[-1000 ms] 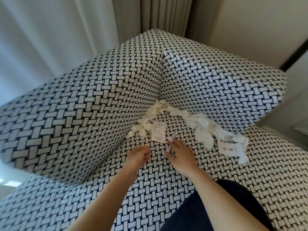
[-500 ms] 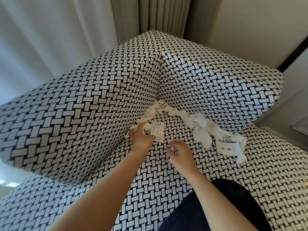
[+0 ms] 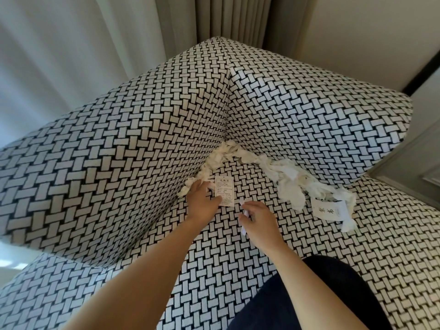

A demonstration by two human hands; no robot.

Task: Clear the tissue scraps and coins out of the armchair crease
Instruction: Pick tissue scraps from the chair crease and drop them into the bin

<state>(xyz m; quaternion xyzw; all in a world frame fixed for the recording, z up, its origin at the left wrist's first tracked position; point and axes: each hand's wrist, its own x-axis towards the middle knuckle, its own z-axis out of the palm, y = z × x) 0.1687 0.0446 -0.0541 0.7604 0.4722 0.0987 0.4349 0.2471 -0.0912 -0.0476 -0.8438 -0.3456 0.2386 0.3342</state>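
- Nearest, a knee in dark trousers (image 3: pixel 309 294) rests on the seat of an armchair (image 3: pixel 119 163) covered in a black-and-white basket-weave fabric.
- The right hand (image 3: pixel 258 219) hovers over the seat, with its thumb and curled fingers pinching a narrow white paper strip (image 3: pixel 244 231).
- The left hand (image 3: pixel 202 201) reaches into the crease (image 3: pixel 190 184) where the seat meets the side cushion. Its thumb lies on a printed card (image 3: pixel 224 190) and its fingertips are buried in scraps, so its grip cannot be told.
- The card has a short heading of Chinese characters above rows of print too small to read.
- White tissue scraps (image 3: pixel 285 177) fill the crease from the back corner out to the right.
- A paper slip (image 3: pixel 327 209) at their right end bears large brush-style characters.
- Pale curtains (image 3: pixel 71 55) and a wall (image 3: pixel 369 32) stand behind.
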